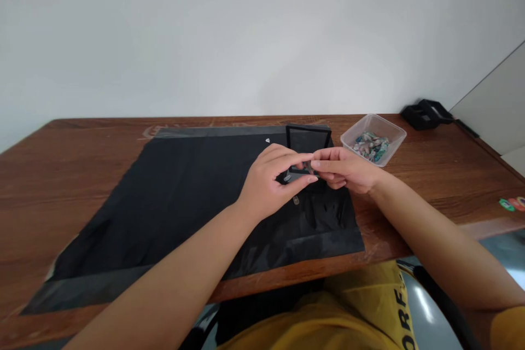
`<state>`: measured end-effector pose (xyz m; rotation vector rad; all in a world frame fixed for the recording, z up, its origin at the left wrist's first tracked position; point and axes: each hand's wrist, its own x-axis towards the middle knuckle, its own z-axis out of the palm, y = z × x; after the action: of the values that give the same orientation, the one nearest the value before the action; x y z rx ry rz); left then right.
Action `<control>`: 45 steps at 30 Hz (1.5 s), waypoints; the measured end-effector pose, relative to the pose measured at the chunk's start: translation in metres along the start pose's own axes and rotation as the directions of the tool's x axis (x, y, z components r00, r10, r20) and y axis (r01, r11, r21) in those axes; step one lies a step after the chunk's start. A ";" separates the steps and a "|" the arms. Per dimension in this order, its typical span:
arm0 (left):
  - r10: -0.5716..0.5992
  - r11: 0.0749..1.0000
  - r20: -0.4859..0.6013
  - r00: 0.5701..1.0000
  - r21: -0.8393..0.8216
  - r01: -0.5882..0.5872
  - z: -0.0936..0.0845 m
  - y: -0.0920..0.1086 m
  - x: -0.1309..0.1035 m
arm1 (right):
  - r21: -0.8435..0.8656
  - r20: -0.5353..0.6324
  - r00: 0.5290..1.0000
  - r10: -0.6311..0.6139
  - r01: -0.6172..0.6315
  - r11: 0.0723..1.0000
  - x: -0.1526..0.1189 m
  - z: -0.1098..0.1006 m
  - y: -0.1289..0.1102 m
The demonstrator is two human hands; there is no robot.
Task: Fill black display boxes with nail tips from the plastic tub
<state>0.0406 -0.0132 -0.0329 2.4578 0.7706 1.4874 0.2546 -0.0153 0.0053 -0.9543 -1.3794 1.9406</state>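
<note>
Over the black mat (197,186), my left hand (273,178) and my right hand (342,168) meet fingertip to fingertip. Between them is a small, see-through piece (308,165), partly hidden by the fingers and too small to name. My left thumb and forefinger curve around it in a wide pinch; my right thumb and fingers close on its right side. Just behind the hands stands a black-rimmed frame (308,130) with a dark see-through panel, its lower part covered by them. Small shiny bits lie near my left hand, including a clear one (296,200) below the thumb.
A clear plastic tub (394,147) with several small colourful wrapped-looking pieces (371,146) stands right of the frame. A black object (426,114) sits at the back right of the wooden table (443,175). One small white bit (268,140) lies on the mat. Behind is a wall.
</note>
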 end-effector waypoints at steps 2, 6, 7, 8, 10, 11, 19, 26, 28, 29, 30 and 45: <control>0.005 1.000 -0.003 1.000 -0.004 -0.005 0.000 0.001 0.000 | 0.007 0.023 1.000 -0.002 0.002 1.000 0.000 0.001 -0.001; -0.001 1.000 -0.017 1.000 0.000 0.001 -0.001 0.003 0.000 | 0.029 0.059 0.998 0.001 -0.003 1.000 0.000 0.001 0.000; -0.008 1.000 -0.014 1.000 0.004 0.008 -0.001 0.003 0.000 | 0.032 0.067 0.998 0.003 -0.005 0.999 0.000 0.001 0.000; -0.013 1.000 -0.009 1.000 0.005 0.013 -0.002 0.004 0.000 | 0.034 0.072 0.997 0.005 -0.008 0.999 0.001 0.000 0.001; -0.016 1.000 0.001 1.000 0.001 0.016 -0.003 0.006 0.001 | 0.041 0.083 0.997 0.007 -0.010 0.999 0.001 -0.001 0.002; -0.013 1.000 0.005 1.000 -0.003 0.013 -0.004 0.006 0.001 | 0.046 0.090 0.996 0.004 -0.008 0.999 0.001 -0.001 0.003; 0.005 1.000 -0.020 1.000 0.000 -0.005 -0.007 0.009 0.002 | 0.005 0.071 0.996 -0.061 0.060 0.998 0.001 0.003 0.004; -0.029 0.997 -0.001 1.000 0.078 0.029 -0.007 0.007 0.001 | -0.049 0.015 0.997 -0.071 0.071 0.996 0.002 0.003 0.005; -0.021 0.997 -0.004 1.000 0.079 0.021 -0.006 0.007 0.001 | -0.029 0.043 0.997 -0.063 0.064 0.998 0.003 0.002 0.006; -0.012 0.997 -0.007 1.000 0.074 0.013 -0.006 0.008 0.001 | -0.019 0.056 0.997 -0.061 0.062 0.998 0.003 0.002 0.006; -0.002 0.998 -0.009 1.000 0.066 0.002 -0.006 0.008 0.001 | -0.010 0.068 0.996 -0.059 0.060 0.998 0.003 0.001 0.006; 0.019 0.999 0.003 1.000 0.040 -0.019 -0.008 0.008 0.002 | 0.071 0.138 0.990 -0.033 0.023 0.997 0.000 0.008 0.001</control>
<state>0.0371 -0.0203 -0.0243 2.5024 0.7861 1.4897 0.2485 -0.0204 0.0057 -0.7752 -1.3843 2.0533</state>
